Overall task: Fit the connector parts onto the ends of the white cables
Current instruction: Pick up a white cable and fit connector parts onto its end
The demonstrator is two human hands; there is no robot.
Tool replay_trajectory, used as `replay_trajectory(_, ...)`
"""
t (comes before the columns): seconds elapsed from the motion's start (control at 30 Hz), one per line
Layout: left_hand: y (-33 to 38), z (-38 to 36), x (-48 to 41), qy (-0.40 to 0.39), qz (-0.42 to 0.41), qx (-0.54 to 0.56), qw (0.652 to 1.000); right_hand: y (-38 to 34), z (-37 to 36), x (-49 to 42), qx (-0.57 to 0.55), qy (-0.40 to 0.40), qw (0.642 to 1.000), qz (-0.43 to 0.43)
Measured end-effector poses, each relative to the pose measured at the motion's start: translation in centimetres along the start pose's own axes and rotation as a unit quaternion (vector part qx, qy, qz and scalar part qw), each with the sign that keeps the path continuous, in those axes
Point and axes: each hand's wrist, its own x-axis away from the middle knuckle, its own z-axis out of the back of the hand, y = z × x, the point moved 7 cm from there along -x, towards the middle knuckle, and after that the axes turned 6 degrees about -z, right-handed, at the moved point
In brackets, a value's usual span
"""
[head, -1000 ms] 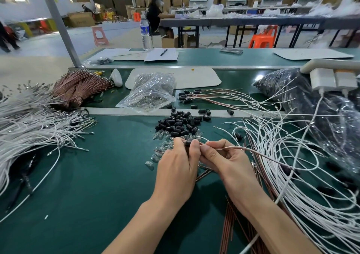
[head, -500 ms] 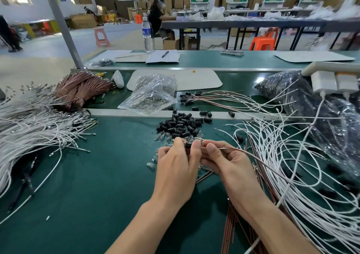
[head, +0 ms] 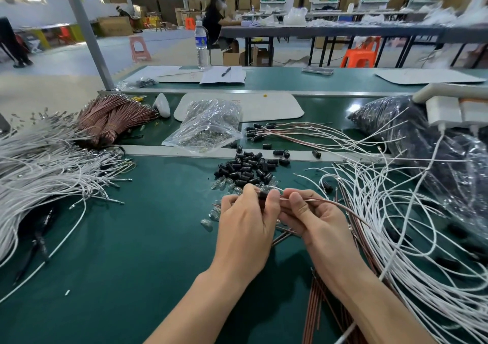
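Note:
My left hand [head: 247,222] pinches a small black connector part [head: 262,194] between thumb and fingers. Right beside it, my right hand [head: 314,221] pinches a thin brown cable [head: 343,206] that runs off to the right, its end meeting the black part. A pile of loose black connector parts [head: 247,170] lies just beyond my hands, with small clear bulbs [head: 220,185] along its near edge. A tangle of white cables [head: 412,227] spreads over the right of the green table [head: 126,238]. Another heap of white cables [head: 39,169] lies at the left.
A clear bag of small parts [head: 208,127] and bundles of brown cables [head: 113,118] lie behind the metal rail. Finished cables with black ends [head: 280,131] lie there too. A dark plastic bag [head: 433,153] sits at the right. More brown cables [head: 317,306] lie under my right forearm.
Both hands have stayed together at the same spot, with small finger shifts on the black part and the cable end. My head has tilted slightly.

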Motion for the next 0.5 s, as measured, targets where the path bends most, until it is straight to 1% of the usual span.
replay_trajectory(0.13,-0.1,0.3,0.2,-0.007,-0.012,0.035,0.999,-0.2,0.4,-0.2,-0.017,0.025,1.0,0.004)
replay_trajectory(0.23,0.0,0.5,0.1,-0.003,-0.004,0.142,0.99,0.1,0.9,-0.3,-0.017,0.036,0.999,-0.022)
replay_trajectory(0.3,0.1,0.6,0.0,-0.001,-0.002,0.187,0.982,0.3,1.2,-0.3,-0.025,0.036,0.999,-0.032)
replay_trajectory(0.5,0.1,0.6,-0.1,0.012,0.013,0.239,0.971,0.6,1.0,-0.5,-0.028,0.025,0.998,-0.048)
